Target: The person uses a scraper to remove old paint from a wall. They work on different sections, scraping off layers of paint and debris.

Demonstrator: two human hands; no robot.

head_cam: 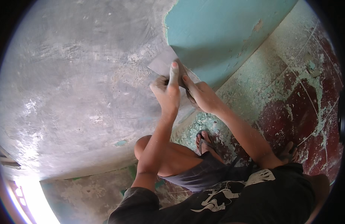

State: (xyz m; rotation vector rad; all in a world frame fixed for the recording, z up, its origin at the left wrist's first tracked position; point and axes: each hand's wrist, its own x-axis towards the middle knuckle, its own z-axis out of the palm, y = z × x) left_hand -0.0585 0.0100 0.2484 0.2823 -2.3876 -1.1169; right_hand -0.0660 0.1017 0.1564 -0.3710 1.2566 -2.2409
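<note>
A flat grey scraper blade point(162, 62) lies against the wall at the ragged edge of its turquoise paint point(214, 30). My left hand point(168, 91) grips the blade's lower side, thumb stretched along its face and fingers curled in. On the right of the same tool, my right hand point(204, 95) holds on with its thumb on top; most of its fingers are hidden beneath. Pale dust coats my left thumb. To the left of the paint edge, the wall shows a bare grey plaster surface point(77, 84) with rough light patches.
Turquoise paint flakes point(207, 123) litter the dark red tiled floor point(298, 112) along the wall's foot. My sandalled foot point(204, 140) stands close to the wall. Bright light enters through an opening point(35, 198) at lower left. A small turquoise patch point(121, 143) remains on the grey surface.
</note>
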